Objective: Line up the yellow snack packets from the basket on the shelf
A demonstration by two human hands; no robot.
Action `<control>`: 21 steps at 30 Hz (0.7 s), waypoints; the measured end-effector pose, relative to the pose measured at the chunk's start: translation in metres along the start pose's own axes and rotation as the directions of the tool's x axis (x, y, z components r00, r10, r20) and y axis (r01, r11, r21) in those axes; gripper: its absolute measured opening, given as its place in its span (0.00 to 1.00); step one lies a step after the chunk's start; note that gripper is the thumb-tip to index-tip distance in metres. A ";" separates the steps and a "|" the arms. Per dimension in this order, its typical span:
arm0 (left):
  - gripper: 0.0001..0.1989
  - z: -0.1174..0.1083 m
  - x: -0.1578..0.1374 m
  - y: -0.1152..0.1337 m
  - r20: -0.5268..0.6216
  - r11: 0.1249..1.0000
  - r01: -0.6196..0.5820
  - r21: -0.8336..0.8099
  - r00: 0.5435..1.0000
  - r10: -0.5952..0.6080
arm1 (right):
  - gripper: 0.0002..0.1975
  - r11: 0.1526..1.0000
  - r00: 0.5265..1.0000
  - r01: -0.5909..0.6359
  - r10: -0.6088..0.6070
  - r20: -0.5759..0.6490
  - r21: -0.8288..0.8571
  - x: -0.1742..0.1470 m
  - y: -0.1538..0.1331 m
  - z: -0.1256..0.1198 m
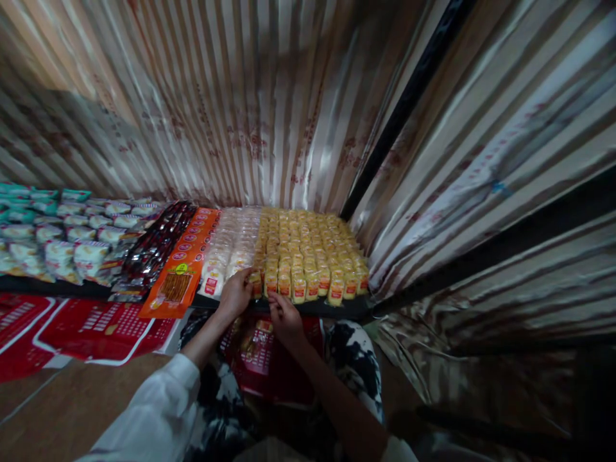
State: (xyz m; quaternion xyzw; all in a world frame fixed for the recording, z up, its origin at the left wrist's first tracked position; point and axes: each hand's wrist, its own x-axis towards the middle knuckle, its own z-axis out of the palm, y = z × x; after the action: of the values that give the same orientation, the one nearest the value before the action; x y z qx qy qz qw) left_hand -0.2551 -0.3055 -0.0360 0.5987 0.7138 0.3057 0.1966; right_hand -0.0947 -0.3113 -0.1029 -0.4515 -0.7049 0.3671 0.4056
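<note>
Rows of small yellow wrapped snack packets (pixel 298 256) with red labels stand packed together on a dark shelf (pixel 347 310). My left hand (pixel 237 292) is at the front left corner of these rows, its fingers closed around the side of one yellow snack packet (pixel 256 282). Close by on the right, my right hand (pixel 287 321) is held low at the shelf's front edge. Its thumb and fingertips are pinched together just below the front packets; what lies between them is too small to make out. White wrapped packets (pixel 212 282) stand just left of my left hand.
Left along the shelf lie a long orange snack pack (pixel 176 289), dark shiny packets (pixel 144 256) and white pouches (pixel 91 256). Red printed sheets (pixel 101 327) hang below the edge. Striped sheeting (pixel 269 128) rises behind, with a black slanting post (pixel 399 122) at right.
</note>
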 end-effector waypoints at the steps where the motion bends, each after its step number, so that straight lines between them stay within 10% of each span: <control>1: 0.21 0.002 0.001 0.000 -0.009 1.000 -0.017 0.001 1.000 0.017 | 0.18 1.000 1.000 0.001 -0.001 -0.006 -0.005 0.000 0.002 0.000; 11: 0.24 0.020 0.000 -0.003 -0.169 0.998 -0.036 -0.051 0.985 0.027 | 0.19 0.996 0.997 0.071 -0.072 -0.010 -0.055 -0.002 0.004 -0.004; 21: 0.07 0.040 -0.005 -0.014 -0.288 0.997 -0.051 -0.065 0.957 0.030 | 0.21 0.991 0.998 0.067 -0.068 0.000 -0.113 -0.002 -0.003 -0.006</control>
State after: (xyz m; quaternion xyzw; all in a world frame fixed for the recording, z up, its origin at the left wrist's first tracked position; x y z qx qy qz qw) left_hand -0.2384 -0.3042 -0.0758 0.5551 0.7110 0.4184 0.1061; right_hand -0.0896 -0.3135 -0.0988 -0.4502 -0.7386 0.3120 0.3930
